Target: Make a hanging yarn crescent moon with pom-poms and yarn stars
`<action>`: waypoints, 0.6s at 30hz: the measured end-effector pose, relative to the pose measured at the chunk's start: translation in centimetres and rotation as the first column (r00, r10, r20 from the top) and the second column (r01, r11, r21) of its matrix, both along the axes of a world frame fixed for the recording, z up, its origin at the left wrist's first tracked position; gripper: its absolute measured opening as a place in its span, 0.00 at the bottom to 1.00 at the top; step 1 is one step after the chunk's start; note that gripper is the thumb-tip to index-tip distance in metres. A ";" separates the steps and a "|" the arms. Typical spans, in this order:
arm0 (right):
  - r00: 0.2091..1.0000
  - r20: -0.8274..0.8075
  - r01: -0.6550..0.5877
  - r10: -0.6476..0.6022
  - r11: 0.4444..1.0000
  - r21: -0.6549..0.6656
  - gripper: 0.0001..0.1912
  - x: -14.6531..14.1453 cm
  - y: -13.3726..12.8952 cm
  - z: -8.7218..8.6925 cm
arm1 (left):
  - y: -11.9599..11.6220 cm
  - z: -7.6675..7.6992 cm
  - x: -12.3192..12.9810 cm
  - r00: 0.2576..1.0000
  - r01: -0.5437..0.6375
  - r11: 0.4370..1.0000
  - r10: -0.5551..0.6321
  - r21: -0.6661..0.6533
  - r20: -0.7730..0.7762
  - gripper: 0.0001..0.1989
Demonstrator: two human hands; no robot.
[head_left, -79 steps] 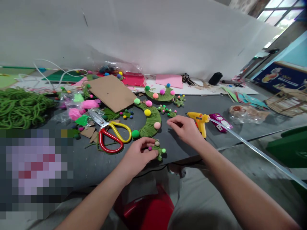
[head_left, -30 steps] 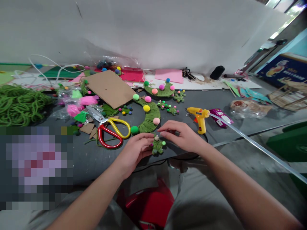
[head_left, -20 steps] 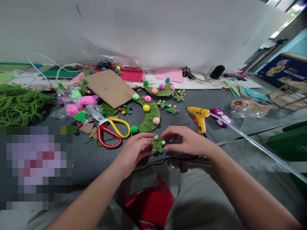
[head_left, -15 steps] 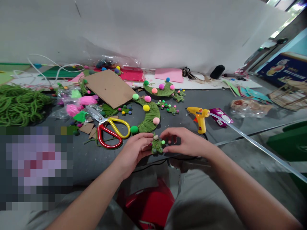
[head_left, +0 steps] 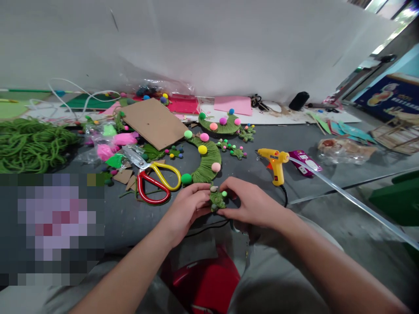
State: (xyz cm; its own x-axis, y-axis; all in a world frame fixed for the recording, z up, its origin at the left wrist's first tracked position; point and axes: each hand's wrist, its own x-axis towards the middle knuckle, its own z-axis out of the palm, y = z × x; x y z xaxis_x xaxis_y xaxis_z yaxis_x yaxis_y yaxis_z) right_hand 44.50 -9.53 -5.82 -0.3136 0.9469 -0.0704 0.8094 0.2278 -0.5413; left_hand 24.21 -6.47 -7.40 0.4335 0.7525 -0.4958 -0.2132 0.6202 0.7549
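Observation:
Between my two hands is a small green yarn-wrapped star with little pom-poms on its points, held over the table's front edge. My left hand pinches it from the left. Curled round its right side, my right hand has thumb and forefinger at the points, by a light green pom-pom. Just beyond lies a green yarn-wrapped crescent with several pom-poms. To the left rest large scissors with one red and one yellow handle. A yellow glue gun with a long clear glue stick lies to the right.
Green yarn is heaped at the left. A brown cardboard sheet, pink pom-pom bags and a second crescent lie farther back. Small finished stars sit mid-table. A purple packet is behind the glue stick.
My right hand has closed in on the star's right side, narrowing the gap between its fingers. The whole view has shifted slightly; the left hand still holds the star.

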 end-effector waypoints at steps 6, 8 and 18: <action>0.997 -0.072 0.014 -0.013 1.000 0.021 0.21 1.7 0.8 0.3 | -0.3 0.1 0.3 0.999 -0.029 1.000 0.028 -0.011 -0.045 0.15; 0.997 -0.080 0.022 -0.020 0.999 0.023 0.21 2.6 1.4 0.4 | -0.4 0.3 0.5 0.998 -0.015 1.000 0.015 -0.009 -0.057 0.15; 0.995 -0.094 -0.054 0.044 0.993 -0.101 0.24 5.3 3.3 -0.4 | -1.5 0.1 0.8 0.983 0.039 0.976 0.001 0.212 -0.184 0.15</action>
State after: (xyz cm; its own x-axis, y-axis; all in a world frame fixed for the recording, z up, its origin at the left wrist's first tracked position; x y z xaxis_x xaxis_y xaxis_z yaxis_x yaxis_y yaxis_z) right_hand 49.80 -6.24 -6.26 -0.3691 0.9195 -0.1354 0.7445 0.2053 -0.6352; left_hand 25.04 -7.92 -7.30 0.3661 0.8422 -0.3957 -0.0500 0.4424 0.8954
